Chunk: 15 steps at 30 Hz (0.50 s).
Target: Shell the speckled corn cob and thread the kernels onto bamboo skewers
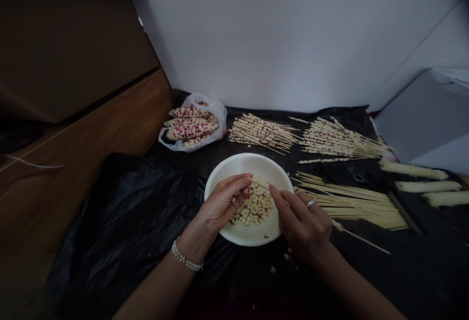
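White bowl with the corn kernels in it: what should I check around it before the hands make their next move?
1. Corn kernels in the white bowl: ok, a loose heap lies there.
2. Skewer held: ok, the right hand grips it.
3. Kernel pinched in the left hand: cannot tell, too small and dark.
4. Number of kernels on the skewer: cannot tell, the right hand covers part of it.
5. Bare skewers at hand: ok, lying right of the bowl.
6. No spilled kernels: not ok, a few lie outside the bowl.
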{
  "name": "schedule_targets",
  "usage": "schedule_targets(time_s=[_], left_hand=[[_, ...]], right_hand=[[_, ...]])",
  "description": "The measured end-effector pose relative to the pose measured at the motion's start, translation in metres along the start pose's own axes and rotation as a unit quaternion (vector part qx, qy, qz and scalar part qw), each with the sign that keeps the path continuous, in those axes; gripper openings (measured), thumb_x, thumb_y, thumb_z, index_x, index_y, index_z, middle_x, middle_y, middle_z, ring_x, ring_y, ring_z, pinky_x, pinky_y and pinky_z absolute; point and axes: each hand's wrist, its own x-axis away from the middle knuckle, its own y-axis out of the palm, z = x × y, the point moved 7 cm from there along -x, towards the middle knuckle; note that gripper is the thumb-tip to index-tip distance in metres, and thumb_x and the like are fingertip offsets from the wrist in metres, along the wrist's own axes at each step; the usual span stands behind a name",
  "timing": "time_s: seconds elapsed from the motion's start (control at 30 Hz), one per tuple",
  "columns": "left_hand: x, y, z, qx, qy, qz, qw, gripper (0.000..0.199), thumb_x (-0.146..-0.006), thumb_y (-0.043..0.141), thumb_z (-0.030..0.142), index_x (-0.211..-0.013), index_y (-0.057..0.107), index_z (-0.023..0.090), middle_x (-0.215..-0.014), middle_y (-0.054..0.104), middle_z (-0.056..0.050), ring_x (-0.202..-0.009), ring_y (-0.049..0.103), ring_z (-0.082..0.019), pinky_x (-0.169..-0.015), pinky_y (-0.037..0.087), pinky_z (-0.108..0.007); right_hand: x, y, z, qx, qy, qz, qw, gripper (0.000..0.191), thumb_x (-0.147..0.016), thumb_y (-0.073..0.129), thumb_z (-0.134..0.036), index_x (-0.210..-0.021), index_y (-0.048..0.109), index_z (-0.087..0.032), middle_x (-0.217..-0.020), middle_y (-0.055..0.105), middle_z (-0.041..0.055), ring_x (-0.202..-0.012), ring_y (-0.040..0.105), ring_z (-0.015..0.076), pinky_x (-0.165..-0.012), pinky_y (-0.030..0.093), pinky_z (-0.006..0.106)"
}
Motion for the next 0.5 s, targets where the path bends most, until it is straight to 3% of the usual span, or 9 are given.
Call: schedule_targets(time_s=[0.33, 0.5], left_hand=[[0.011, 0.018, -0.017, -0.026, -0.071, -0.084, 0.994, 0.013, -0.069, 0.072, 0.008, -0.081, 0.07, 0.01, -0.082, 0.068, -0.004, -0.072, 0.062, -0.007, -0.071, 0.05, -0.013], [0.008, 0.015, -0.007, 0.052, -0.067, -0.083, 0.993, 0.024, -0.078, 0.056, 0.004, -0.098, 0.068, 0.01, -0.097, 0.069, -0.011, -0.097, 0.064, -0.017, -0.092, 0.05, -0.029]], right_hand=[[0.005, 0.004, -0.007, -0.021, -0.007, -0.013, 1.0, 0.055, -0.079, 0.058, -0.008, -0.133, 0.045, -0.009, -0.094, 0.067, 0.0077, -0.079, 0.058, 0.0145, -0.075, 0.046, 0.028], [0.002, 0.006, 0.002, -0.001, 0.01, -0.013, 1.0, 0.051, -0.078, 0.059, -0.007, -0.128, 0.05, -0.013, -0.091, 0.068, 0.0056, -0.081, 0.058, 0.015, -0.077, 0.044, 0.027]])
